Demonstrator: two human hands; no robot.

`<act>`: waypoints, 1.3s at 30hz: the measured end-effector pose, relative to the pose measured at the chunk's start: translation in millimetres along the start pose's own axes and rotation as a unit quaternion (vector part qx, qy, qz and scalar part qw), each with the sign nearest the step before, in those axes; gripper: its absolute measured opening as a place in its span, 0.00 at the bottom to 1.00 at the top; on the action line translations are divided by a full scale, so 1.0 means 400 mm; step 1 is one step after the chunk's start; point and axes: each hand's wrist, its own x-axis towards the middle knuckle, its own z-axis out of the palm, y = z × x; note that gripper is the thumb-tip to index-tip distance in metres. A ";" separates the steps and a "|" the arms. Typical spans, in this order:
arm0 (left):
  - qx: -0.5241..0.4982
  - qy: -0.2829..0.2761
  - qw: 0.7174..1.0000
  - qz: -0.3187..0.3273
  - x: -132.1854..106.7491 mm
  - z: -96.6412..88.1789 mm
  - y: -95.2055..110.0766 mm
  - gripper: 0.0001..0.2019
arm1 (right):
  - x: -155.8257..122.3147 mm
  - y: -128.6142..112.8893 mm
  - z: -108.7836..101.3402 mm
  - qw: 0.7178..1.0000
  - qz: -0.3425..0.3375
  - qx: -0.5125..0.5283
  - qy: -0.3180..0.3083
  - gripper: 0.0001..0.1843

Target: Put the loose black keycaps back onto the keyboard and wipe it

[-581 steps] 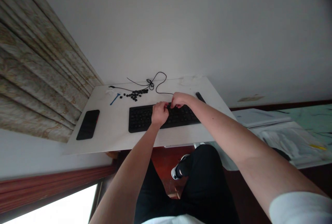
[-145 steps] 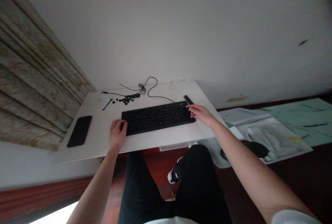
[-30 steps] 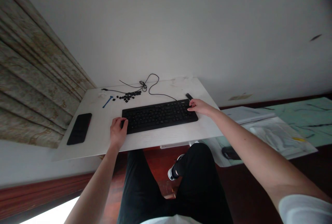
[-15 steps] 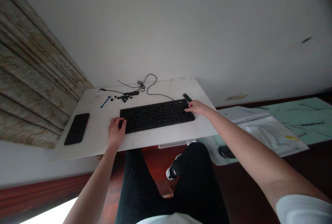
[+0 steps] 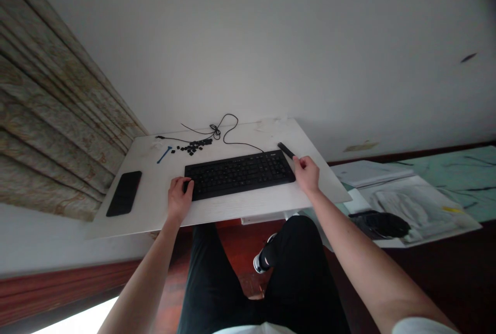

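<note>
A black keyboard (image 5: 240, 175) lies on the white table (image 5: 232, 210), slightly slanted. At its left end my left hand (image 5: 180, 197) is closed on the edge, with the thumb in front. My right hand (image 5: 307, 173) is closed at the keyboard's right end, around a slim black stick-like tool (image 5: 285, 149) that points away from me to the upper left. The tool's lower end is hidden in the fingers, so its kind does not show. Behind the keyboard lie several loose black keycaps (image 5: 196, 146), with a blue tool (image 5: 165, 155) to their left.
A black phone (image 5: 124, 193) rests near the table's left edge. The keyboard's black cable (image 5: 231, 128) loops along the back by the wall. To the right, a lower green marbled surface (image 5: 465, 163) holds papers, a plastic bag (image 5: 403, 200) and a dark object (image 5: 380, 224).
My right hand has moved off the keyboard's right-hand keys to just beside its right end, still gripping the black tool. My left hand stays at the left end. The view has shifted slightly.
</note>
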 end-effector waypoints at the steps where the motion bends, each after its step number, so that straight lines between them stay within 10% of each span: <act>1: -0.002 -0.001 1.000 -0.001 -0.001 0.000 0.000 0.10 | -0.007 0.000 0.000 1.000 -0.010 0.000 0.001 0.22; 11: 0.013 0.014 0.999 -0.029 0.134 0.009 0.007 0.13 | 0.005 0.008 0.010 0.999 -0.027 0.010 0.019 0.26; 19: 0.195 -0.141 0.970 0.042 0.343 0.080 -0.004 0.16 | 0.014 0.018 0.013 1.000 -0.018 0.000 0.003 0.30; 31: 0.201 -0.142 0.969 0.021 0.363 0.093 0.003 0.09 | 0.017 0.013 0.012 1.000 -0.011 0.000 0.002 0.31; 35: -0.051 -0.038 0.993 -0.104 0.336 0.085 0.040 0.06 | 0.017 0.015 0.013 1.000 -0.015 -0.004 0.003 0.31; 39: -0.461 -0.002 0.860 -0.220 0.269 0.076 0.113 0.06 | 0.017 0.016 0.013 1.000 -0.013 -0.007 0.003 0.31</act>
